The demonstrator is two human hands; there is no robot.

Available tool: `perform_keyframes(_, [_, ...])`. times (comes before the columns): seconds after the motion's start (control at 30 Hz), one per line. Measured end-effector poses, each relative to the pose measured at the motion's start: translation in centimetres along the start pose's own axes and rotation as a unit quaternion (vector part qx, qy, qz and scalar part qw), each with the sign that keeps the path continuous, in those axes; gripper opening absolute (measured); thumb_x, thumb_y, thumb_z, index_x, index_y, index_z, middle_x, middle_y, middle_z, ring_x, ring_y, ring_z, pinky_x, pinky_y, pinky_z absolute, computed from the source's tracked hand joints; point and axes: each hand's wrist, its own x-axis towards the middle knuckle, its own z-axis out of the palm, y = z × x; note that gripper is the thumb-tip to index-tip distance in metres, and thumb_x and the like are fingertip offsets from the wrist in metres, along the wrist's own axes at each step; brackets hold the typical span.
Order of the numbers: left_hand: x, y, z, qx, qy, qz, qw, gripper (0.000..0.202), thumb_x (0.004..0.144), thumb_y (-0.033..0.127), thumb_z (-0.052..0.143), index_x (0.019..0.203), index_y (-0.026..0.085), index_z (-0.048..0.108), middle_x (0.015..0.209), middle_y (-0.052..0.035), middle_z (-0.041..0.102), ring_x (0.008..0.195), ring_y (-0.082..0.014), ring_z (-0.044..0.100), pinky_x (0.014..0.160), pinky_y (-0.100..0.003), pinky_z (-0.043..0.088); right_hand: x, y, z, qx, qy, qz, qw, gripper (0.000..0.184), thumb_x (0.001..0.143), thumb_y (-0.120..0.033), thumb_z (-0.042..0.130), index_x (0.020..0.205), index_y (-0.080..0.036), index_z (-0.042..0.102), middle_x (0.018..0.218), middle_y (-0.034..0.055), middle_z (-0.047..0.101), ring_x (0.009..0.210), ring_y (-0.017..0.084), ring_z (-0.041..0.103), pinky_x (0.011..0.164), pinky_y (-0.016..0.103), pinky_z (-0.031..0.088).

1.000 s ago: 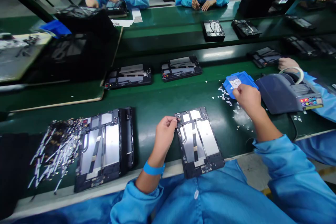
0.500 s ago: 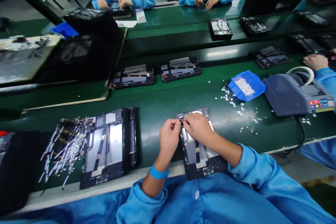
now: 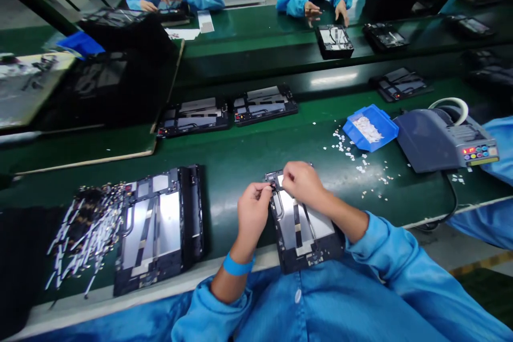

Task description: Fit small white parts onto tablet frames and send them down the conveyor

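Observation:
In front of me an opened tablet-like device, with silvery panels and dark ribbon cables, lies partly over the table's near edge. My left hand pinches at its upper left corner, where a tiny dark part shows by the fingertips; its kind is too small to tell. Over the upper middle of the device is my right hand, fingers curled and pressed together, a little apart from the left fingertips. Whatever it holds, if anything, is hidden. To the left, a stack of similar devices stands beside a pile of thin white-and-black strips.
A blue bin of small white pieces sits right of centre, with scattered white bits around it. Beside it stands a grey tape dispenser. Two devices lie ahead. Co-workers in blue sit across the table.
My right hand has drawn slightly away from my left fingertips. The view has shifted a little. Across the table, a co-worker's hands have moved apart, beside a device.

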Motion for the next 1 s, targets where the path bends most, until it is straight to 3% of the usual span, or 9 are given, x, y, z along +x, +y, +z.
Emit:
perform_keyframes(0.1, [0.6, -0.2, 0.0, -0.053, -0.004, -0.039, 0.998, 0.021, 0.081, 0.037, 0.069, 0.087, 0.017, 0.071, 0.081, -0.005, 0.075, 0.071, -0.0165, 0.065, 0.066, -0.027, 0.05, 0.7, 4.4, -6.5, -0.006, 0.094, 0.057, 0.994, 0.01, 0.078, -0.013, 0.056, 0.073, -0.021, 0.061, 0.075, 0.003, 0.067, 0.072, 0.018, 0.059, 0.067, 0.028, 0.038])
perform_keyframes(0.2, [0.6, 0.0, -0.3, -0.059, -0.016, -0.047, 0.997, 0.022, 0.079, 0.038, 0.071, 0.087, 0.017, 0.072, 0.082, -0.0061, 0.076, 0.07, -0.0162, 0.065, 0.065, -0.027, 0.05, 1.1, 9.2, -13.7, -0.14, 0.209, 0.191, 0.949, 0.013, 0.084, -0.02, 0.056, 0.074, -0.019, 0.064, 0.074, 0.0078, 0.068, 0.071, 0.021, 0.059, 0.066, 0.031, 0.036])
perform_keyframes(0.27, [0.3, 0.4, -0.9, -0.034, -0.033, -0.035, 0.998, 0.025, 0.081, 0.039, 0.07, 0.092, 0.017, 0.074, 0.087, -0.0076, 0.078, 0.075, -0.0184, 0.068, 0.068, -0.028, 0.052, 0.9, 10.4, -16.0, -0.201, 0.185, 0.247, 0.93, 0.02, 0.086, -0.021, 0.056, 0.069, -0.018, 0.065, 0.071, 0.011, 0.068, 0.07, 0.023, 0.059, 0.065, 0.032, 0.035])
perform_keyframes(0.33, [0.0, 0.9, -1.7, 0.01, -0.036, -0.007, 0.999, 0.029, 0.087, 0.041, 0.066, 0.1, 0.017, 0.075, 0.096, -0.0089, 0.08, 0.084, -0.0205, 0.071, 0.075, -0.031, 0.054, 0.3, 9.1, -15.2, -0.175, 0.115, 0.215, 0.954, 0.019, 0.087, -0.021, 0.057, 0.076, -0.017, 0.071, 0.077, 0.0113, 0.073, 0.072, 0.023, 0.062, 0.067, 0.031, 0.037])
perform_keyframes(0.43, [0.0, 1.0, -3.2, 0.098, 0.0, 0.043, 0.994, 0.032, 0.094, 0.042, 0.059, 0.108, 0.018, 0.076, 0.102, -0.0092, 0.08, 0.089, -0.0221, 0.073, 0.079, -0.033, 0.056, -0.4, 4.3, -9.8, -0.044, -0.023, 0.103, 0.993, 0.021, 0.09, -0.025, 0.059, 0.1, -0.02, 0.077, 0.093, 0.0065, 0.079, 0.079, 0.02, 0.068, 0.071, 0.028, 0.043])
perform_keyframes(0.53, [0.6, 0.4, -4.0, 0.209, 0.005, 0.117, 0.971, 0.027, 0.096, 0.035, 0.057, 0.107, 0.02, 0.077, 0.104, -0.0089, 0.08, 0.094, -0.0238, 0.073, 0.083, -0.036, 0.056, 0.5, 0.1, -4.2, 0.001, -0.135, 0.085, 0.987, 0.023, 0.094, -0.031, 0.058, 0.092, -0.021, 0.079, 0.091, 0.0049, 0.08, 0.081, 0.018, 0.07, 0.069, 0.025, 0.042])
perform_keyframes(0.6, [1.0, 0.0, -4.0, 0.277, -0.015, 0.179, 0.944, 0.025, 0.097, 0.028, 0.055, 0.108, 0.02, 0.076, 0.108, -0.009, 0.079, 0.1, -0.0251, 0.072, 0.09, -0.038, 0.055, 1.8, -1.1, -2.0, -0.017, -0.176, 0.092, 0.98, 0.03, 0.096, -0.036, 0.058, 0.084, -0.02, 0.08, 0.084, 0.0058, 0.079, 0.077, 0.018, 0.069, 0.064, 0.025, 0.039])
perform_keyframes(0.77, [1.1, -0.6, -3.3, 0.372, -0.058, 0.274, 0.885, 0.028, 0.099, 0.019, 0.052, 0.118, 0.018, 0.073, 0.114, -0.0113, 0.077, 0.107, -0.0276, 0.07, 0.095, -0.042, 0.053, 4.1, -1.3, -0.4, -0.085, -0.214, 0.096, 0.968, 0.029, 0.091, -0.034, 0.06, 0.078, -0.02, 0.081, 0.077, 0.0064, 0.077, 0.068, 0.017, 0.064, 0.058, 0.027, 0.033])
perform_keyframes(1.0, [1.1, -0.9, -2.9, 0.418, -0.068, 0.319, 0.848, 0.034, 0.102, 0.017, 0.049, 0.129, 0.017, 0.07, 0.115, -0.0107, 0.076, 0.103, -0.0268, 0.066, 0.092, -0.04, 0.051, 4.0, -1.9, 0.0, -0.126, -0.221, 0.114, 0.96, 0.027, 0.089, -0.037, 0.062, 0.08, -0.021, 0.082, 0.082, 0.0086, 0.079, 0.074, 0.019, 0.068, 0.06, 0.028, 0.036])
